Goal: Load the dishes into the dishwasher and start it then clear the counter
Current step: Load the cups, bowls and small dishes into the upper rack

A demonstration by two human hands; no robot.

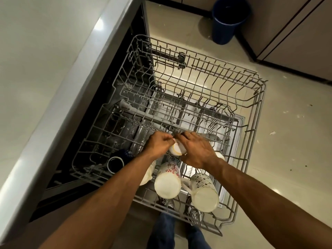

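Note:
The dishwasher's grey wire upper rack [251, 123] is pulled out over the open door. My left hand [158, 144] and my right hand [195, 150] meet over its middle, both holding a small white cup [177, 150] with a yellow rim, tipped on its side. Nearer me in the rack lie a white mug with red flowers [168, 182] and a white mug with dark diamonds [203, 193], both upside down. A dark blue mug [116, 161] lies on its side at the rack's left. Another white piece [148, 175] is mostly hidden under my left forearm.
A pale counter [45, 78] runs along the left above the dishwasher. A blue bin [228, 20] stands on the tiled floor beyond the rack, beside cabinet fronts [296, 42]. A lower rack [179, 114] shows beneath the upper one. My legs [165, 230] stand at the rack's near edge.

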